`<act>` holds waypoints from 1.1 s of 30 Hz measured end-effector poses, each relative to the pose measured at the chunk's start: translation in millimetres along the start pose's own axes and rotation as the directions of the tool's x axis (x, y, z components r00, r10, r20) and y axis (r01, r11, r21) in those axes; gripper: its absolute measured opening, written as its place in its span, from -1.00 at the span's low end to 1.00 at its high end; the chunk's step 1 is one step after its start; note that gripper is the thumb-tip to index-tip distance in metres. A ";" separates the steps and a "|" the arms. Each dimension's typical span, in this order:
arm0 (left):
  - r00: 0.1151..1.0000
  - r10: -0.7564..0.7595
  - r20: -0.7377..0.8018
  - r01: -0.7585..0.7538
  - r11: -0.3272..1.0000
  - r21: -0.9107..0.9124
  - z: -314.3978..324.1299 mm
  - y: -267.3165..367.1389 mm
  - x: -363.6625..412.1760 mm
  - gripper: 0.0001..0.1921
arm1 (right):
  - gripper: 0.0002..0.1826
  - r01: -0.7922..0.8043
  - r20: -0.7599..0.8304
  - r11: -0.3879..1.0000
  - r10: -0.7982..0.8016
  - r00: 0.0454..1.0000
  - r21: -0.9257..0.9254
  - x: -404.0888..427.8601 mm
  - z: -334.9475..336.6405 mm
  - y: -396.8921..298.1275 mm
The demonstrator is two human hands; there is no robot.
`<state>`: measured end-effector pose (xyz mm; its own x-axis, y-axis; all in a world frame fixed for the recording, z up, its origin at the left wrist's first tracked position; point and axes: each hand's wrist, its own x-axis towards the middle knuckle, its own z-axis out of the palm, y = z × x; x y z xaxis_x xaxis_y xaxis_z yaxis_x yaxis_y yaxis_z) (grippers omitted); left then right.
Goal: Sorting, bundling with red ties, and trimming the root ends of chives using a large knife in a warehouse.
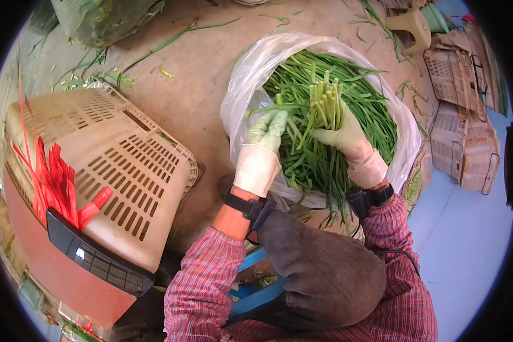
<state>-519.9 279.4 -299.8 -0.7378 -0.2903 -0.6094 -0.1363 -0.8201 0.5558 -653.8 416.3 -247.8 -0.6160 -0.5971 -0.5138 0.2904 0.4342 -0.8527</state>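
Observation:
My right hand (351, 139), in a pale glove, grips a bunch of green stems (326, 104) with the thick pale cut ends pointing up. Its leafy part hangs below the fist. At the fingertips of my left hand (261, 143), also gloved, a single green stalk (291, 106) lies crosswise, pinched just left of the bunch. Both hands are over a large clear plastic bag (250, 72), its mouth spread wide. Inside is a heap of long, flat-leaved green stalks (374, 113).
To the left is a tipped beige slotted plastic basket (126, 171), with red tie strips (60, 184) and a black glossy panel (100, 256) before it. A beige stool (412, 30) and slotted crates (464, 145) stand right. Another filled bag (107, 21) sits top left.

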 end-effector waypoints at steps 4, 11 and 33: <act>0.998 0.048 0.044 -0.042 0.990 -0.136 -2.7 -4.6 -0.2 -0.72 | 0.02 -0.013 0.004 1.000 0.013 1.000 -0.007 -3.2 -6.1 -5.7; 0.944 0.033 0.328 -0.116 0.965 0.236 -17.6 -1.5 -9.5 -0.52 | -0.08 -0.029 0.011 1.000 0.029 1.000 0.010 -5.3 -9.0 -16.6; 0.996 0.040 0.081 -0.061 0.959 0.277 -17.9 -20.6 -16.0 -0.59 | -0.36 0.119 -0.225 0.993 -0.118 0.967 -0.011 -23.3 -55.5 -9.9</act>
<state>-493.5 292.2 -311.7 -0.7938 -0.2824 -0.5387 -0.2688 -0.6317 0.7271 -683.0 463.4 -222.1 -0.7951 -0.4766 -0.3749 0.2070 0.3678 -0.9066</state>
